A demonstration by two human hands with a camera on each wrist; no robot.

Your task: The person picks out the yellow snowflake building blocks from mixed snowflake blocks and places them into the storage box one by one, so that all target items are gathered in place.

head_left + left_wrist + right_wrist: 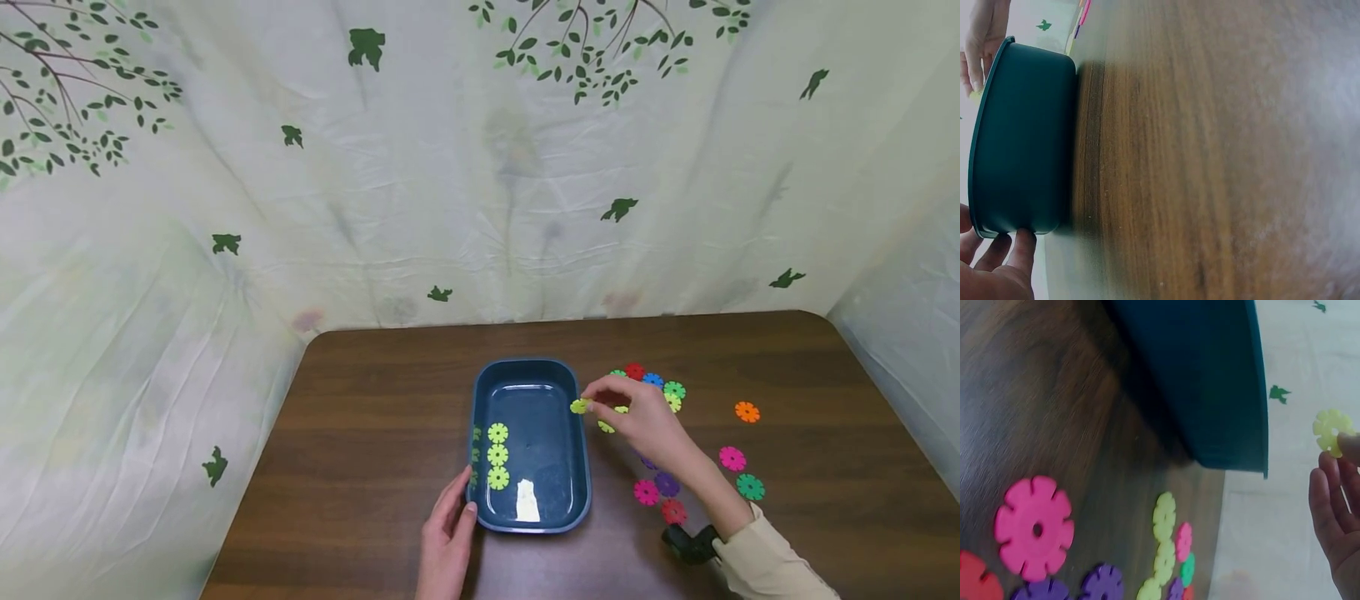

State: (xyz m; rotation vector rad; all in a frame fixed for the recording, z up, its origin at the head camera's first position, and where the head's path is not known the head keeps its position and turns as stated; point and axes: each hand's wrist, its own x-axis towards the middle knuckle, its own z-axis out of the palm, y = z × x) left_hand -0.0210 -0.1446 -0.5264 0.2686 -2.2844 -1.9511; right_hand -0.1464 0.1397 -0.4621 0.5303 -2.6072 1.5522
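Observation:
A deep blue rectangular tray (551,467) stands on the table, and three yellow-green flower-shaped discs (497,455) lie in a column along its left side. My left hand (446,537) holds the tray's near left corner, thumb at the rim and fingers against the outer wall (1029,144). Between thumb and fingertips, my right hand (637,417) pinches another yellow-green flower disc (1333,431) by its edge. That disc is raised above the tray's right rim in the head view. Under and beside the right hand lie more yellow-green discs (1164,515), partly hidden by it.
Flower discs in several colours lie right of the tray: pink (1035,528), purple (667,484), red (673,511), blue (653,379) and green (750,487). An orange disc (747,412) sits farther right. A pale curtain (450,208) hangs behind the brown table (360,467).

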